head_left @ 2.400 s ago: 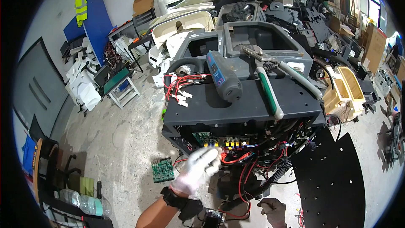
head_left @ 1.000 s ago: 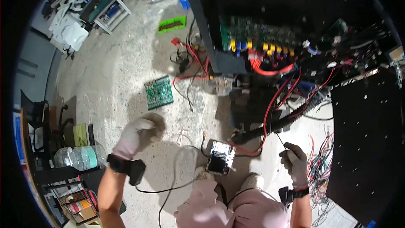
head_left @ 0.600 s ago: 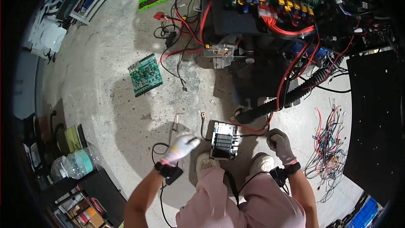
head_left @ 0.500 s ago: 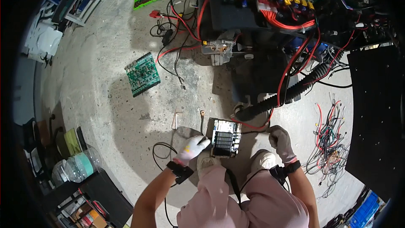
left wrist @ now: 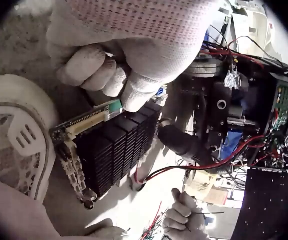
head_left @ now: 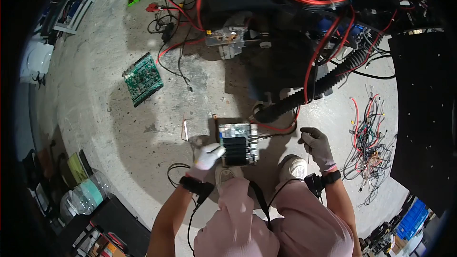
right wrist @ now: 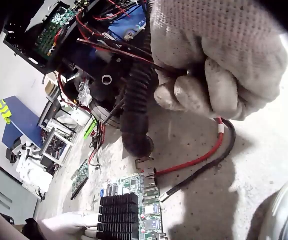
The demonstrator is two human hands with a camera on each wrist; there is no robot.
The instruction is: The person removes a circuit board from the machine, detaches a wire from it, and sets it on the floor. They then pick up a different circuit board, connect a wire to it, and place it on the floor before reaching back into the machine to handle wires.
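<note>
My gloved left hand (head_left: pixel 208 157) grips the left edge of a small circuit board (head_left: pixel 252 148) with a ribbed black heatsink (head_left: pixel 235 150). In the left wrist view its curled fingers (left wrist: pixel 115 82) lie over the board's edge, and the board looks tilted. Cables run from the board's right side. To the right, above a shoe, my gloved right hand (head_left: pixel 318 146) pinches a thin dark rod (left wrist: pixel 214 213) between curled fingers. Part of the rod is hidden in that hand; I cannot tell what kind of tool it is.
A green circuit board (head_left: pixel 144 80) lies on the floor at left. Ahead stands the opened black machine with red wires (head_left: pixel 312 1) and a black corrugated hose (head_left: pixel 314 88). A wire tangle (head_left: pixel 369 143) and a black perforated panel (head_left: pixel 421 119) are at right. An L-shaped hex key (head_left: pixel 185 128) lies near my left hand.
The head view has tilted down from the machine to the floor. My left hand has come down from the machine's wiring to the heatsink board and taken hold of it. The rod stays in my right hand.
</note>
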